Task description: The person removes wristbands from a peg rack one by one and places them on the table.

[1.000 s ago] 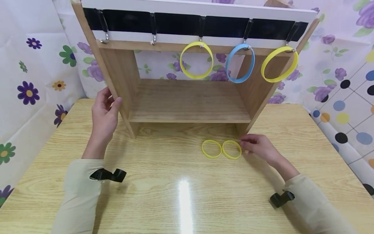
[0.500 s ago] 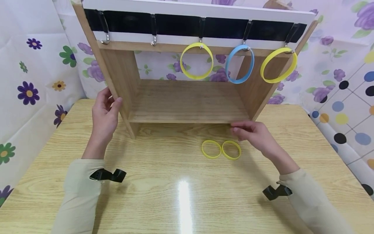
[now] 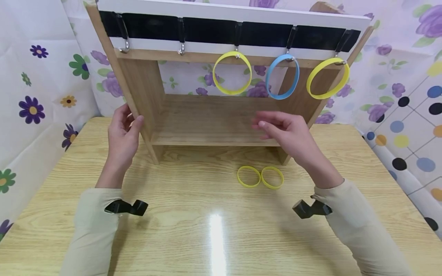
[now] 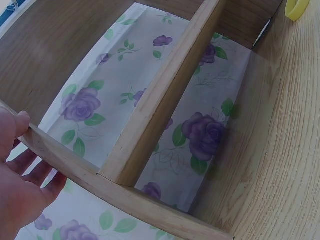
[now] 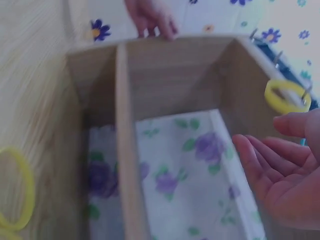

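My left hand (image 3: 123, 128) holds the front edge of the left side panel of a wooden shelf (image 3: 221, 138), thumb on the front and fingers behind, as the left wrist view also shows. Nothing is held in my right hand (image 3: 284, 132), its fingers loosely bent and a little blurred in front of the shelf board. A yellow wristband (image 3: 232, 73), a blue wristband (image 3: 282, 76) and another yellow wristband (image 3: 328, 78) hang on hooks above it. Two more yellow wristbands, a left one (image 3: 248, 176) and a right one (image 3: 272, 177), lie side by side on the table.
A black and white hook rail (image 3: 208, 30) runs along the shelf's top. Its leftmost hook (image 3: 125, 46) and second hook (image 3: 182, 48) bear no bands. Flowered cloth (image 3: 41, 76) hangs behind and beside the wood-grain table (image 3: 172, 230).
My right hand has risen from beside the table wristbands, past the shelf's lower right corner, to in front of the shelf board. The left hand stays on the side panel.
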`<act>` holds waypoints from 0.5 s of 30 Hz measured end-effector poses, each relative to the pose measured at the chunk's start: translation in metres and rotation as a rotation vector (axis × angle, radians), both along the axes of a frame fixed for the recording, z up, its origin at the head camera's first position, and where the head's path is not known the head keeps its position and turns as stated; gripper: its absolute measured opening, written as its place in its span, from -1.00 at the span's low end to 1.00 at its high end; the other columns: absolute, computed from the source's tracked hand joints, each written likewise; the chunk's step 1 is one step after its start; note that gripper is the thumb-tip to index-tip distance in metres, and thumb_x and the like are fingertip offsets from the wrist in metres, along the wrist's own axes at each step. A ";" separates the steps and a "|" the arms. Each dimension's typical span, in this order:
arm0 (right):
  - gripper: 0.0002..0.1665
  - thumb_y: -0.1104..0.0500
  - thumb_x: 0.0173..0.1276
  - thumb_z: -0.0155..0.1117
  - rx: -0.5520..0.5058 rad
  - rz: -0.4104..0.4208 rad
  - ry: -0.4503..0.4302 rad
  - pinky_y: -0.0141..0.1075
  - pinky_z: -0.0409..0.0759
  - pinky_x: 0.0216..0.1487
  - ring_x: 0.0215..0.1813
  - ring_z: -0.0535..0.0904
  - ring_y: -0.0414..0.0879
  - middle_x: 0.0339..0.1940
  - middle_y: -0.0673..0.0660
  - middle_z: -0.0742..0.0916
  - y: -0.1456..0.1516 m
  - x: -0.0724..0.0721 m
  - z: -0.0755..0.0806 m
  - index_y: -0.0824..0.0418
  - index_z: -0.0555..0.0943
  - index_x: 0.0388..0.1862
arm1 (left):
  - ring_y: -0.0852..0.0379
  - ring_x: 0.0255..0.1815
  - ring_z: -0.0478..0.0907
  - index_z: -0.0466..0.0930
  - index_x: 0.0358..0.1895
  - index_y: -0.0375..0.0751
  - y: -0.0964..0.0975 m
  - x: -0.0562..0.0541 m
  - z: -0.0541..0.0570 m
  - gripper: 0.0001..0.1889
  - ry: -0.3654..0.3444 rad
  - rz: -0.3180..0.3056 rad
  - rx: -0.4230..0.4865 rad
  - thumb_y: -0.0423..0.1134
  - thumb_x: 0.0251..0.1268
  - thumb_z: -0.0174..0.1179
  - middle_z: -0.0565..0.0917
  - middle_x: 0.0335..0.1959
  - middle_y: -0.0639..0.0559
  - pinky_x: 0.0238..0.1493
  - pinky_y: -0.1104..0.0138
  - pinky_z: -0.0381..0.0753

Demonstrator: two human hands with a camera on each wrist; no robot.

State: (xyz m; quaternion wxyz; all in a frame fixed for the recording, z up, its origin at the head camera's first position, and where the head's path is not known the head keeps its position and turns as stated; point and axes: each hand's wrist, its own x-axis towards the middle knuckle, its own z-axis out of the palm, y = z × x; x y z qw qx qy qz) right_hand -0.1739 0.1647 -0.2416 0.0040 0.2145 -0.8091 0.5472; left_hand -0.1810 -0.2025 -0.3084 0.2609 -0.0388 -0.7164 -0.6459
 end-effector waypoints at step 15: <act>-0.52 0.24 0.38 0.26 -0.257 -0.068 0.016 -0.21 0.66 -0.14 0.04 0.65 -0.01 0.05 0.25 0.69 -0.047 -0.008 0.030 0.38 0.51 0.24 | 0.05 0.18 0.41 0.32 0.32 -0.31 -0.001 -0.002 -0.001 -0.57 0.020 0.005 0.007 -0.46 0.42 0.00 0.46 0.18 -0.12 0.20 0.28 0.40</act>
